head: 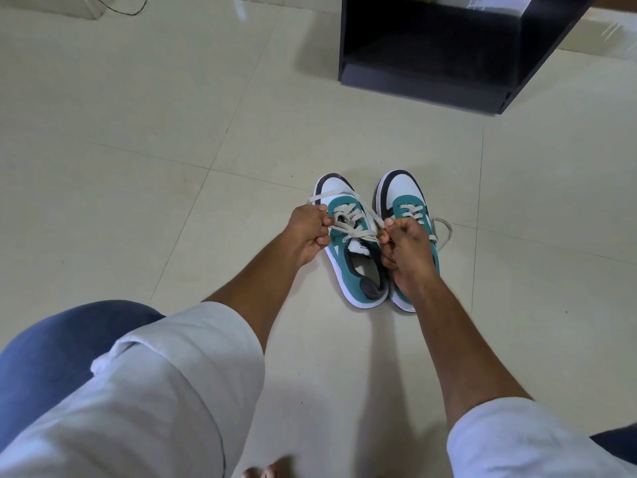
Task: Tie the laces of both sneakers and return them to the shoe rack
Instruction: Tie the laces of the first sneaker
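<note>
Your left hand (307, 232) and right hand (403, 241) each pinch an end of the cream flat lace (351, 232), stretched crosswise over the left teal-and-white sneaker (348, 267). Both sneakers stand mid-floor, toes toward the black shoe rack (431, 63).
</note>
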